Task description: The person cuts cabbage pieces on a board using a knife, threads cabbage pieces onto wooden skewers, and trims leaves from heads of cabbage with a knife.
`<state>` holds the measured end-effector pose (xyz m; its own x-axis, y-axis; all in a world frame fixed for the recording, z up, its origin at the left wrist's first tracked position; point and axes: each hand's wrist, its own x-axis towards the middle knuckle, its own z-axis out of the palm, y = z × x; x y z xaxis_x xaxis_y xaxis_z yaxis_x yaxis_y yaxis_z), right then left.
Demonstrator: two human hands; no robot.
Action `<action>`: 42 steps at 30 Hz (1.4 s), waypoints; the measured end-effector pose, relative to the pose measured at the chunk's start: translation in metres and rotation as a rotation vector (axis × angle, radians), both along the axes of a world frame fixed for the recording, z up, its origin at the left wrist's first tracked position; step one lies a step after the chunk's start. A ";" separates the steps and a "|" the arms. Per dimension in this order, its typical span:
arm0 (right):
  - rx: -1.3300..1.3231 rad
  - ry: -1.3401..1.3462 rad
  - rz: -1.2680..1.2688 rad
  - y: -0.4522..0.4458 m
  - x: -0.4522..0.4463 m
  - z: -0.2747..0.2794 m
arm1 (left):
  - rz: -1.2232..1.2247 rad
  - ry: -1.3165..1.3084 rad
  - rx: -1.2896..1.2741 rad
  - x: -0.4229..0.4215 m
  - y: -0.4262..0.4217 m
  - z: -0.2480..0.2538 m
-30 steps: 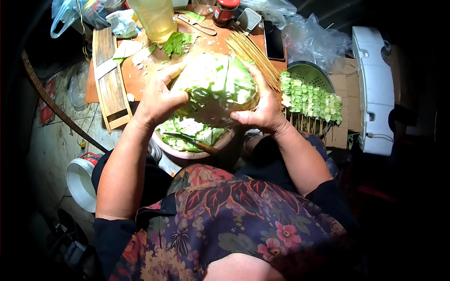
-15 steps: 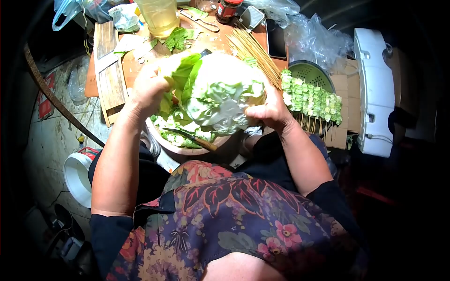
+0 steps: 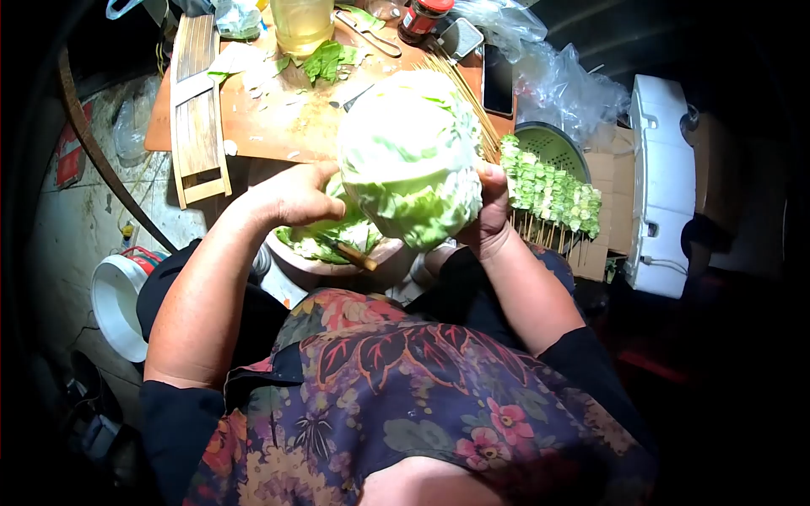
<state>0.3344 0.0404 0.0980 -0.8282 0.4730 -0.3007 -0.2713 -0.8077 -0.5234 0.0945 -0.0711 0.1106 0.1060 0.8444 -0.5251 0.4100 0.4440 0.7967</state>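
A pale green cabbage head (image 3: 411, 156) is held up over the near edge of the orange table. My right hand (image 3: 492, 207) grips its right side, with the thumb showing and the other fingers hidden behind it. My left hand (image 3: 299, 196) is at the lower left of the cabbage, over the bowl, with fingers curled round a green leaf (image 3: 333, 215) that is partly hidden. Below, a round bowl (image 3: 316, 274) holds cut leaves, and a wooden-handled knife (image 3: 359, 255) lies across them.
The orange table (image 3: 278, 122) bears a wooden slicer (image 3: 198, 110), a jug (image 3: 304, 25), a red-lidded jar (image 3: 422, 18), skewers (image 3: 468, 84) and a phone (image 3: 498, 80). Skewered greens (image 3: 553, 190) rest by a green colander (image 3: 557, 143). White foam (image 3: 662, 185) stands right; a bucket (image 3: 118, 308) lower left.
The cabbage has turned in my right hand, showing a smoother side. My left hand has pulled a leaf away from it and moved down toward the bowl.
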 end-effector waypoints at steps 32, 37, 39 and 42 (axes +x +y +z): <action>0.470 -0.266 0.217 -0.006 -0.028 0.027 | 0.733 -1.243 -0.267 0.008 -0.046 -0.067; 0.592 -0.298 0.205 -0.011 -0.028 0.033 | 0.710 -1.333 -0.296 0.003 -0.045 -0.067; 0.627 -0.314 0.222 -0.007 -0.027 0.029 | 0.703 -1.317 -0.248 0.004 -0.042 -0.058; 0.604 -0.428 0.169 -0.005 -0.027 0.034 | 0.777 -1.350 0.057 0.004 -0.032 -0.047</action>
